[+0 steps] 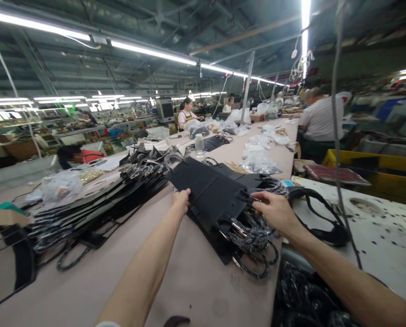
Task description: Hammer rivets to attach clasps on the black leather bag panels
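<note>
A flat black bag panel (210, 190) lies on top of a stack of similar black pieces on the long beige table (196, 281). My left hand (181, 201) grips the panel's near left edge, fingers curled over it. My right hand (274, 209) pinches a small black tab at the panel's right edge. Just below that hand lie black handles wrapped in clear plastic (254, 240), with metal rings showing. A black strap (322, 218) loops off to the right of my right hand.
A long fanned row of black bag pieces (97, 204) lies at left. A plastic bottle (199, 145) and plastic bags (260, 159) sit farther along the table. People work at the far end and right side. A speckled white surface (376, 227) and yellow bins (376, 168) are at right.
</note>
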Available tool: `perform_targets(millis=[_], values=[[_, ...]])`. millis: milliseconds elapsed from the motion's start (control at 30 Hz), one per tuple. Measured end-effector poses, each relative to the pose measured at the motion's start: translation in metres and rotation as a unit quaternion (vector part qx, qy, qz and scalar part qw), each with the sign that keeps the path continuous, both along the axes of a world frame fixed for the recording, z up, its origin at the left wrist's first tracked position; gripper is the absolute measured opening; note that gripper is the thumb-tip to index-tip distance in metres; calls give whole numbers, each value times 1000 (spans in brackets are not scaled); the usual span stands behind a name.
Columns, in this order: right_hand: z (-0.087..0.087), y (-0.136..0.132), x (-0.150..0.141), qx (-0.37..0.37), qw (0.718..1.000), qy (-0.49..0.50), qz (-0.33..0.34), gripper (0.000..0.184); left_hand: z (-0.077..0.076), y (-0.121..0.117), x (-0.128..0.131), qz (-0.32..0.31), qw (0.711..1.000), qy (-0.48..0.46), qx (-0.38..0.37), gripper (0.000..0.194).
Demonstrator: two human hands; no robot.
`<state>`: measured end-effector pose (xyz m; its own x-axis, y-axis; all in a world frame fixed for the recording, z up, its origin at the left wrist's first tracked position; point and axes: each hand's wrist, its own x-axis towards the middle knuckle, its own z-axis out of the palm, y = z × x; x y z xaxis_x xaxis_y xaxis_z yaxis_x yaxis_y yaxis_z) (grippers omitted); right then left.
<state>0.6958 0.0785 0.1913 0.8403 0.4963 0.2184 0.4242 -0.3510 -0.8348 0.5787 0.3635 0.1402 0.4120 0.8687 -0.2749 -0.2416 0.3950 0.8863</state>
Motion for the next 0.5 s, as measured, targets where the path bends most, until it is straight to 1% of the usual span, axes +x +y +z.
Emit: perform_targets(millis=[67,100,133,200,233,300,333,367,433,500], values=[[-20,1,8,-52,998,-42,-17,33,-27,-9,-3,-10,996,79,-26,24],[-27,0,11,-55,997,-44,-21,33,-39,-14,-6,-19,993,109,-37,25],[-32,-1,13,-42,999,-24,-26,35,-50,-18,-10,-29,989,133,-50,25],[-38,-3,16,10,996,82,-17,43,-68,-26,-15,-49,981,167,-82,27],[-41,-4,17,38,988,150,-5,46,-75,-30,-17,-57,976,180,-104,33],[-49,-4,19,79,960,269,26,53,-87,-36,-20,-73,969,187,-144,48],[-55,-3,20,86,947,306,37,58,-92,-39,-21,-80,967,182,-157,54],[-63,-3,21,82,942,324,41,65,-96,-40,-22,-86,967,175,-165,58],[-82,-2,24,56,949,310,31,77,-103,-38,-22,-94,967,164,-168,63],[-98,-3,27,19,970,240,27,80,-107,-33,-20,-99,964,170,-177,67]])
